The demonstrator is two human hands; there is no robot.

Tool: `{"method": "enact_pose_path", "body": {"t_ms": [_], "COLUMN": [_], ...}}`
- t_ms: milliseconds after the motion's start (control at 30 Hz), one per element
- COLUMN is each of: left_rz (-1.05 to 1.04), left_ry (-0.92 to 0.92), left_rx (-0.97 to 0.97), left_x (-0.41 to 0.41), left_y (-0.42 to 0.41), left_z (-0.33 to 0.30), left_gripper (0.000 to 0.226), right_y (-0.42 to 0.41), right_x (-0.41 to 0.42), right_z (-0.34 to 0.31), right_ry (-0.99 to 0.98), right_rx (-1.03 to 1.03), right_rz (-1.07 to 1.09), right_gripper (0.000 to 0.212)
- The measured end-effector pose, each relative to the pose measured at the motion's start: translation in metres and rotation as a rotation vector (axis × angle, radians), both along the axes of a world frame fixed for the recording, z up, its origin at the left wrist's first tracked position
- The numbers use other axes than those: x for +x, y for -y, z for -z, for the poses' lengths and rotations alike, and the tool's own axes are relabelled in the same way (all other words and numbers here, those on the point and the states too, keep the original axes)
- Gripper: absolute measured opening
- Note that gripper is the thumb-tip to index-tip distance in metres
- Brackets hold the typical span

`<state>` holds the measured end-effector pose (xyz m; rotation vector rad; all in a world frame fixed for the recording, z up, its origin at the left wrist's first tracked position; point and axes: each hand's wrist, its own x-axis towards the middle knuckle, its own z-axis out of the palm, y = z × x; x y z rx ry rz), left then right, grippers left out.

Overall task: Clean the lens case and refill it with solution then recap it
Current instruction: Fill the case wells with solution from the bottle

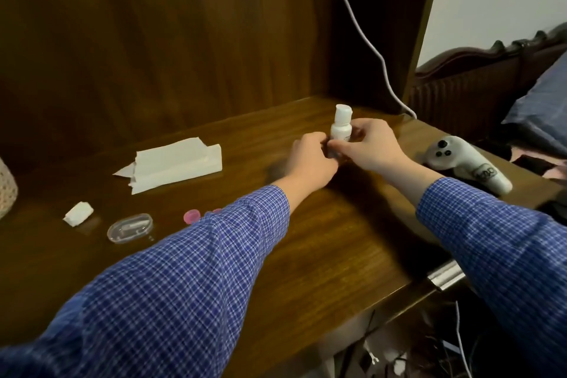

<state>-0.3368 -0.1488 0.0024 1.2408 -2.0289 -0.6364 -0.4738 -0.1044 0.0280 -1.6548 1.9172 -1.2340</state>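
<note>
The head view showed both hands meeting near the centre of the frame, just in front of a small white solution bottle (340, 126) that stood upright on the wooden tabletop (306, 239). The left hand (310, 159) had its fingers curled inward around something small at the base of the bottle. The right hand (372, 144) also had its fingers curled, and its thumb and forefinger pinched at the same spot. What they held was hidden between the fingers; I judged it to be part of the lens case, but I cannot tell for sure.

Two pink caps (201, 214) lay at the lower left of centre, partly behind the left sleeve (184, 270), well apart from the hands. So the case seemed to be uncapped, and the step in hand was probably cleaning or preparing to refill. The next move would call for freeing one hand to lift and tip the bottle, whose top looked closed.

A clear oval container (130, 228) lay at the lower left; its contents were too unclear to name. A folded tissue (175, 164) and a small crumpled piece (78, 213) lay further left.
</note>
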Motion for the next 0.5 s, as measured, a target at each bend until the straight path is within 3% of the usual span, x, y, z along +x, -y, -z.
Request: {"method": "enact_pose_path", "body": {"t_ms": [367,433,500], "left_rz": [0.031,0.042,0.02], "left_ry": [0.103,0.119,0.122], "left_rx": [0.039,0.045,0.031], "left_x": [-0.002,0.006,0.018], "left_y": [0.004,0.0,-0.006], "left_z": [0.004,-0.003,-0.01], "left_gripper": [0.013,0.021,0.044], "right_y": [0.008,0.006,0.004], "right_x": [-0.012,-0.011,-0.008], "right_z": [0.014,0.012,0.011], "right_ry": [0.01,0.025,0.036], "right_rx": [0.111,0.149,0.223], "right_rz": [0.038,0.047,0.084], "right_gripper": [0.054,0.06,0.075]}}
